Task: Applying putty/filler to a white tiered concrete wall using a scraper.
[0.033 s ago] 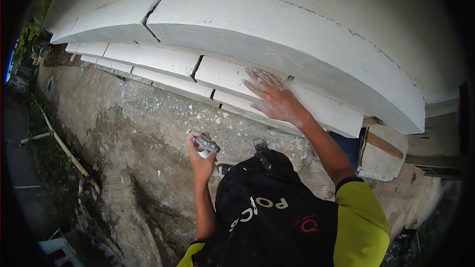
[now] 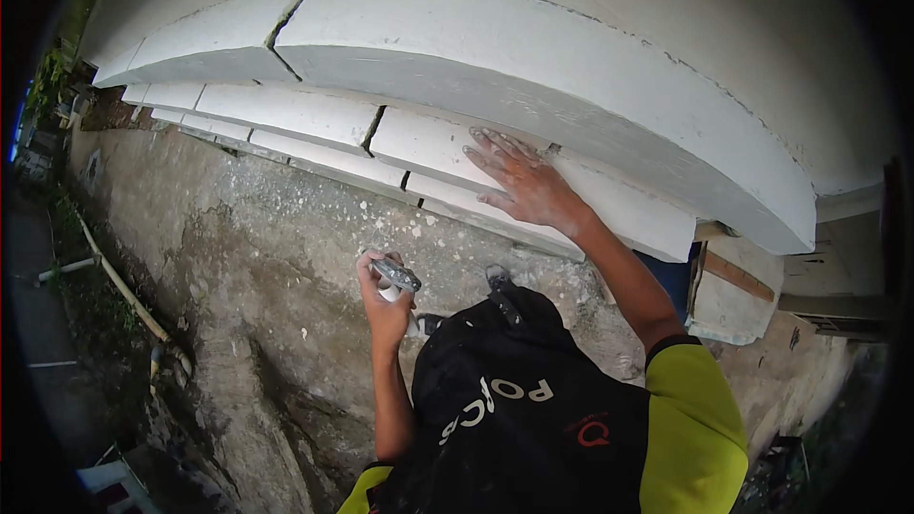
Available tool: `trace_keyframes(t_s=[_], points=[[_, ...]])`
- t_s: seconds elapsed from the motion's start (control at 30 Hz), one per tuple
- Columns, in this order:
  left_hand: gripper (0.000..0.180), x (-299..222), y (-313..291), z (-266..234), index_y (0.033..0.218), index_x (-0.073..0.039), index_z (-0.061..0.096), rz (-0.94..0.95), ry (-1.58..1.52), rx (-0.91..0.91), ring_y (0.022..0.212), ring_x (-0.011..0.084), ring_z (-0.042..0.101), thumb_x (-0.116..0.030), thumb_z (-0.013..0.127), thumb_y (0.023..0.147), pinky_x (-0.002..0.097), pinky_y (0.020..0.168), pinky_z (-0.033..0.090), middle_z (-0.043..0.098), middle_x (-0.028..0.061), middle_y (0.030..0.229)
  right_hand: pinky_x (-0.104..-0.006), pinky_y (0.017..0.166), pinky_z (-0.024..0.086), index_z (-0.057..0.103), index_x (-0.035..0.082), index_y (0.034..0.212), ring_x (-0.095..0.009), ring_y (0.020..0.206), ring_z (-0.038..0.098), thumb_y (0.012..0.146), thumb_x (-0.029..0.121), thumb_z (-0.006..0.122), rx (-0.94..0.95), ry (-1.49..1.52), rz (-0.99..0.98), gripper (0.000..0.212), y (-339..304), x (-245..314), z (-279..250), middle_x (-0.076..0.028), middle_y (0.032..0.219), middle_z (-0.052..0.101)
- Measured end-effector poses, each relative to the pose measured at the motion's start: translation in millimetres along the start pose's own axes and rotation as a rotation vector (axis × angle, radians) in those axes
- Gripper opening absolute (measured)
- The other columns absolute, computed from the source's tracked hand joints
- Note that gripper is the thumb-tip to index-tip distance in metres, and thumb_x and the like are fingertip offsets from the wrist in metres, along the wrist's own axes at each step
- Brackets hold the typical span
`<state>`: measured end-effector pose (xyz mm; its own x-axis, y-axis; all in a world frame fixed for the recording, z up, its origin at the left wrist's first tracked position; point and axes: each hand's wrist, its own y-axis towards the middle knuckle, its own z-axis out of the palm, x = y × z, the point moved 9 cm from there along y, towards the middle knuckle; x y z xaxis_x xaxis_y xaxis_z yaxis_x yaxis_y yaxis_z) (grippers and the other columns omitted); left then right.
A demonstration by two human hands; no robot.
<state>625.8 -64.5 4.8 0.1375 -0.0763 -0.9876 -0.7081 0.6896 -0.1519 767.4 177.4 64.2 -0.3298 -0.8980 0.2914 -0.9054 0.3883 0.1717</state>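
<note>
My left hand (image 2: pixel 386 300) is closed around a small grey, dust-smeared hand tool (image 2: pixel 396 274), whose exact kind I cannot make out. It is held in front of my body, low over the speckled concrete ground (image 2: pixel 314 228). To the right, my right hand (image 2: pixel 524 181) lies with fingers spread on a white block (image 2: pixel 614 205), dust whitening its fingertips. That block sits beneath a larger white ledge (image 2: pixel 533 33). Dark gaps split the white rows into sections, one just left of my right hand.
A pale wall (image 2: pixel 724 48) rises behind the ledge. On the right stand a dusty pale board (image 2: pixel 733 300) and something blue (image 2: pixel 666 278) beside my forearm. Pipes (image 2: pixel 124 287) run along the left edge by plants, and rough rock (image 2: pixel 257 409) slopes at lower left.
</note>
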Motion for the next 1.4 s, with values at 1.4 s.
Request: trace_keyframes(t_s=[1.4], points=[[0.078,3.3,3.1,-36.6,0.137,-0.015,0.036,-0.047,-0.057,-0.072,0.086,0.0163,0.064,0.018,0.051,0.069,0.0243,0.057,0.052,0.059,0.0128,0.127,-0.0556,0.123,0.012,0.025,0.0,0.157,-0.046,0.152,0.014,0.097,0.033,0.062,-0.381,0.08,0.437,0.079,-56.0,47.0,15.0,-0.029,0.163,0.016]])
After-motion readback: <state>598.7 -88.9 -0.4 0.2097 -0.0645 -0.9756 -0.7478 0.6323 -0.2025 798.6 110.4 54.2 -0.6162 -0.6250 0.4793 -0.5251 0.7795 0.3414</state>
